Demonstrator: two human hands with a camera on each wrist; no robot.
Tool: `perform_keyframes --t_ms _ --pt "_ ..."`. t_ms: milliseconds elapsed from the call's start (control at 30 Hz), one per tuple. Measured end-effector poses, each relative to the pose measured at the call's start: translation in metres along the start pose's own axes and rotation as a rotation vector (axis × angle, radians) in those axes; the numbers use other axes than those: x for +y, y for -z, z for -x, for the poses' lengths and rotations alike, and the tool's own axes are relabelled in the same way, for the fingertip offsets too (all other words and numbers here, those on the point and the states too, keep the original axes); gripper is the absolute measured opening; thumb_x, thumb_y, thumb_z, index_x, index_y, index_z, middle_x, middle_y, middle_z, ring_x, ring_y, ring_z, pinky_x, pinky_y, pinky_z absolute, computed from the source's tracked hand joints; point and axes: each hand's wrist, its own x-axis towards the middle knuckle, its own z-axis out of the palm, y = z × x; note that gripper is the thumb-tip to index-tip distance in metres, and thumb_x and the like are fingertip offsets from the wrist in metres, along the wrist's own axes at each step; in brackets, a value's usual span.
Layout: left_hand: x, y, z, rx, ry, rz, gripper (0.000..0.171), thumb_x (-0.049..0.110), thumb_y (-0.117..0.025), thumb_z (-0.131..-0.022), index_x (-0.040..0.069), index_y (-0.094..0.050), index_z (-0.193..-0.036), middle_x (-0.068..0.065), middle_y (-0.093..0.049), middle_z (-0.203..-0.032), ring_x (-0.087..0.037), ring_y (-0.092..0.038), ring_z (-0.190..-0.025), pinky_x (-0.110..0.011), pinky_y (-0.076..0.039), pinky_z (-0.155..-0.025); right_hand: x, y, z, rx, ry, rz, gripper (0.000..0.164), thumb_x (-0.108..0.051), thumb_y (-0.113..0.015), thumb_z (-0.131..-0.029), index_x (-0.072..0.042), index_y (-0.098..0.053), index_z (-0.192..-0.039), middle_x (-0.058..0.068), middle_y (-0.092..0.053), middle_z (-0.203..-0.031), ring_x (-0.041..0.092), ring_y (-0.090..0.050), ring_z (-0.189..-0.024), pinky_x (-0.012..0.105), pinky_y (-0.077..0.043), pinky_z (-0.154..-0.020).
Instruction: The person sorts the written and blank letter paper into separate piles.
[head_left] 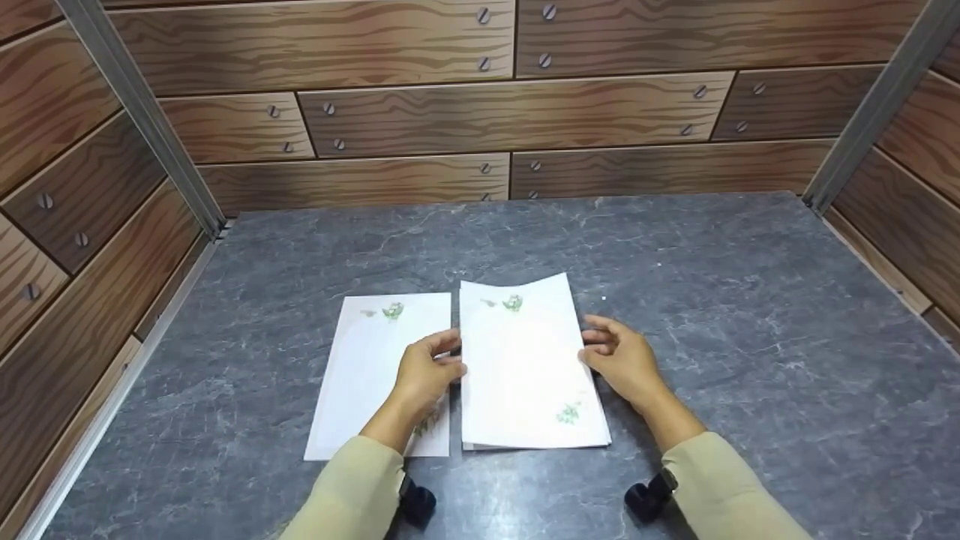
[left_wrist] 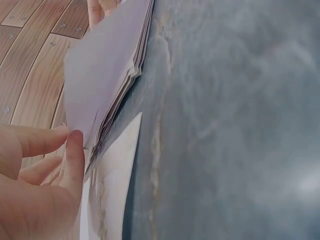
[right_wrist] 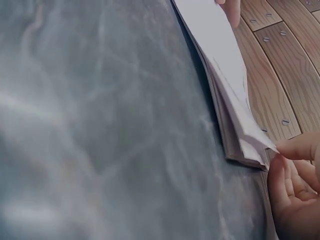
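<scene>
A stack of white paper sheets (head_left: pixel 525 367) with small green plant prints lies in front of me, its far edge dipping in the middle. My left hand (head_left: pixel 421 375) pinches the left edge of the stack between thumb and fingers. On the opposite side my right hand (head_left: pixel 628 367) pinches the right edge. In the right wrist view, the upper sheets (right_wrist: pixel 220 60) lift away from the lower ones near the right fingertips. Left of the stack lies a single printed sheet (head_left: pixel 375 360), partly covered by my left hand and wrist.
Both papers rest on a dark grey marbled table (head_left: pixel 262 315). Wood-patterned panels (head_left: pixel 420 120) stand behind it and along both sides, with grey metal posts (head_left: pixel 142 112) at the back corners. Tiny white specks dot the table beyond my right hand.
</scene>
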Motion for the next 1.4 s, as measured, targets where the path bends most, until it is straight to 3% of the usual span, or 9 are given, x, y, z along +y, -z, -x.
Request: perform_keyframes --t_ms 167,467,900,1400 --pt "0.000 0.000 0.000 0.026 0.033 0.025 0.048 -0.013 -0.057 -0.086 -0.008 -0.048 -0.133 -0.019 -0.059 -0.119 -0.027 -0.062 -0.104 -0.026 -0.054 -0.081 -0.001 -0.001 -0.001 -0.016 -0.061 -0.111 0.043 0.006 -0.063 -0.086 0.006 -0.056 -0.128 0.019 -0.061 -0.110 0.016 -0.059 -0.088 0.021 -0.054 -0.071" --pt "0.002 0.005 -0.001 0.040 0.019 0.069 0.044 -0.012 -0.057 -0.087 -0.006 -0.053 -0.130 -0.015 -0.062 -0.104 -0.019 -0.062 -0.085 -0.027 -0.055 -0.068 -0.006 -0.002 0.000 -0.048 -0.114 -0.261 0.041 0.008 -0.060 -0.086 0.009 -0.055 -0.126 0.016 -0.061 -0.104 0.012 -0.061 -0.081 0.025 -0.056 -0.067" --pt "0.008 0.023 0.000 0.058 0.039 0.049 0.044 -0.008 -0.058 -0.088 0.000 -0.054 -0.132 -0.014 -0.059 -0.111 -0.021 -0.062 -0.093 -0.029 -0.055 -0.075 -0.019 -0.013 -0.001 -0.051 -0.117 -0.330 0.041 0.007 -0.061 -0.086 0.007 -0.055 -0.127 0.011 -0.058 -0.100 0.014 -0.059 -0.080 0.024 -0.053 -0.065" --pt "0.010 0.055 0.002 0.138 0.034 0.074 0.044 -0.010 -0.059 -0.086 -0.002 -0.057 -0.129 -0.015 -0.061 -0.106 -0.018 -0.060 -0.084 -0.026 -0.053 -0.066 -0.039 -0.044 -0.002 -0.041 -0.108 -0.386 0.038 0.011 -0.060 -0.084 0.008 -0.058 -0.122 0.013 -0.058 -0.097 0.014 -0.058 -0.076 0.024 -0.054 -0.061"
